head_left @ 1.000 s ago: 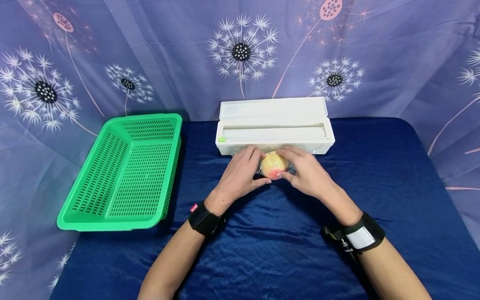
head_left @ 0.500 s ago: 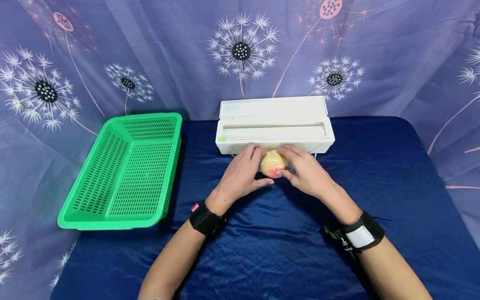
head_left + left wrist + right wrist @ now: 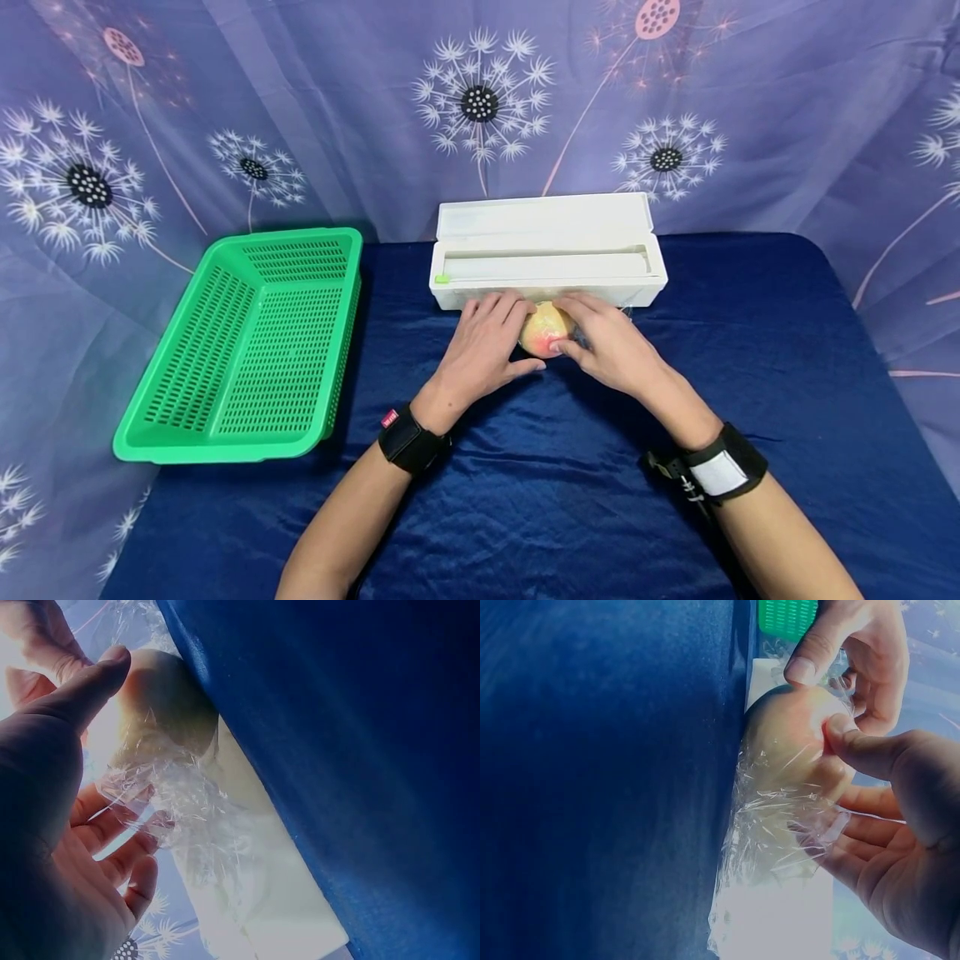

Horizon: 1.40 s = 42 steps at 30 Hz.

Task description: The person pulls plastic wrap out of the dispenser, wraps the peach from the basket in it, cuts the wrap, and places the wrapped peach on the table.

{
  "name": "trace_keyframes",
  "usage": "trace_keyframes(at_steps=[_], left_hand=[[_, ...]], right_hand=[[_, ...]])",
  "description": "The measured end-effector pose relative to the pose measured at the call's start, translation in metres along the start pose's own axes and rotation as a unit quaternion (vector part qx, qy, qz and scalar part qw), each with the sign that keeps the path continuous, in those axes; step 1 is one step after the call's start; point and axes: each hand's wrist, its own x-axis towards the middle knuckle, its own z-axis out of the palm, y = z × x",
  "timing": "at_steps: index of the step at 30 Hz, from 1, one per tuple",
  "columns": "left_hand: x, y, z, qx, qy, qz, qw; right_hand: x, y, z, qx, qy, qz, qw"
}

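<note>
I see the fruit (image 3: 543, 332) mid-frame, pinched from its right by the right hand (image 3: 611, 343), the left hand (image 3: 486, 343) spread loosely opposite

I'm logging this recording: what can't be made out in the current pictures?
- Fruit, side facing the box: every view, hidden by the fruit itself.
- White roll, underside: head view, sunk inside the box.
- Part of the box's lower front: head view, behind the left grip.
- Where the plastic film ends on the box: right wrist view, washed out by glare.
- Red tag, lettering: head view, too small.
</note>
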Motion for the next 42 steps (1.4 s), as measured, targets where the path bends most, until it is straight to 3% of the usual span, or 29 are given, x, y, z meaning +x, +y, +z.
trace_keyframes(at_steps=[29, 42], left_hand=[[0.0012, 0.0030, 0.0017, 0.019, 0.010, -0.009, 0.9997], [0.0008, 0.0045, 0.0011, -0.004, 0.006, -0.021, 0.9998]], right_hand=[[0.0009, 0.0033, 0.0022, 0.028, 0.013, -0.012, 0.999], [-0.0001, 0.0029, 0.0023, 0.015, 0.006, 0.006, 1.000]])
